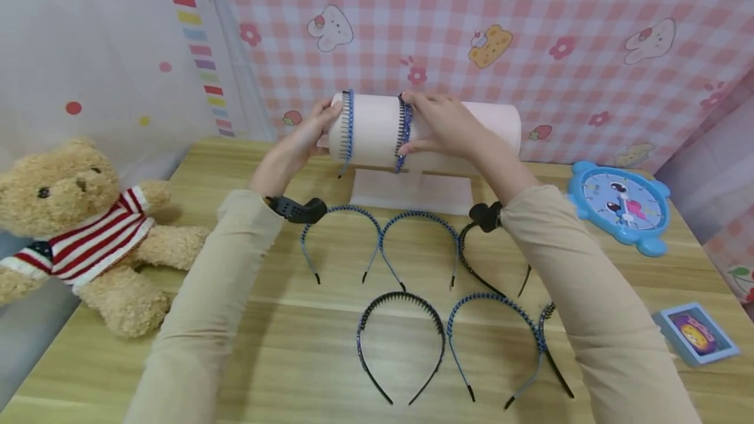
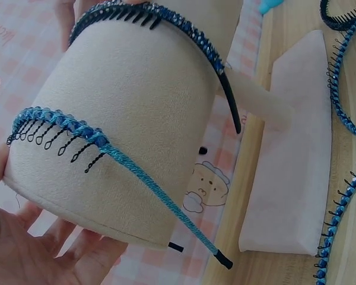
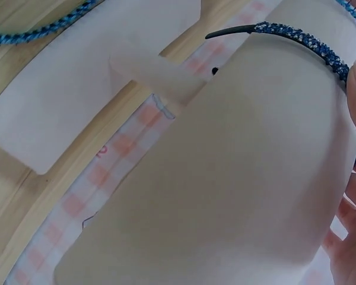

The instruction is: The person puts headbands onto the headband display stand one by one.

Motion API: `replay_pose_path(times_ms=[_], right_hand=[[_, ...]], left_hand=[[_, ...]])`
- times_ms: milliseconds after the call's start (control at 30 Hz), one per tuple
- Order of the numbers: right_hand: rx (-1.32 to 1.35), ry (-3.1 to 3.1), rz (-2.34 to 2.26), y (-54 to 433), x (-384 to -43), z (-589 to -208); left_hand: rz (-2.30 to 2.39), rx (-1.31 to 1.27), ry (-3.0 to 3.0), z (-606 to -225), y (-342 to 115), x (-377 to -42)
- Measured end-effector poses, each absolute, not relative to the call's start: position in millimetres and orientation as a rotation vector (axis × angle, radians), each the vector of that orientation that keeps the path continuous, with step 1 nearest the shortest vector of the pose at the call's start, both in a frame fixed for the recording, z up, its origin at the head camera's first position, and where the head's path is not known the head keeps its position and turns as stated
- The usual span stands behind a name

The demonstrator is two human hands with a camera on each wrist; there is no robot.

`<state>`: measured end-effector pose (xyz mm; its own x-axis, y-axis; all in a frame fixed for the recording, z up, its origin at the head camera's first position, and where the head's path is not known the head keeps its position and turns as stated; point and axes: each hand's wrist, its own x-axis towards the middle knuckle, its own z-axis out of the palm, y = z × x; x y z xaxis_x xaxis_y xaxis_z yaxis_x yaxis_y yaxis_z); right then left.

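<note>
A pale padded headband stand (image 1: 377,126) lies crosswise at the back of the table, a horizontal roll on a flat base (image 1: 385,190). My left hand (image 1: 312,128) holds the roll's left end, its fingers (image 2: 65,246) below the rim. Close to that end, a light blue braided headband (image 2: 148,178) with looped teeth sits over the roll. Nearer the middle is a dark blue sparkly headband (image 3: 308,44), also over the roll. My right hand (image 1: 446,124) grips this darker band, thumb low on it and fingers at the top.
Several blue and black headbands, among them a black one (image 1: 440,327), lie in two rows on the wooden table (image 1: 294,358). A teddy bear (image 1: 112,234) sits at left. To the right are a blue toy clock (image 1: 601,195) and a small blue box (image 1: 720,345).
</note>
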<state>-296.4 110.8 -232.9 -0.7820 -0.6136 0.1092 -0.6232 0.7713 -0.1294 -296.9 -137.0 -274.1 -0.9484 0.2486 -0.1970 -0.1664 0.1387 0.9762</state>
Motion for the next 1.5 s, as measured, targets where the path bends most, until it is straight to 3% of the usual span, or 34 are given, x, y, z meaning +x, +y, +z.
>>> replay_pose_path(times_ms=[733,1300,1500], right_hand=[[1.037,-2.866,0.227,72.4,-296.4,-233.5],[1.084,-2.849,0.325,63.2,-297.7,-240.2],[1.02,-2.881,0.399,80.7,-299.1,-236.0]], left_hand=[[1.875,0.133,2.136,-269.1,-130.3,-292.8],[1.899,0.085,2.103,-270.4,-135.2,-293.3],[1.92,0.058,2.07,-271.6,-136.8,-296.4]])
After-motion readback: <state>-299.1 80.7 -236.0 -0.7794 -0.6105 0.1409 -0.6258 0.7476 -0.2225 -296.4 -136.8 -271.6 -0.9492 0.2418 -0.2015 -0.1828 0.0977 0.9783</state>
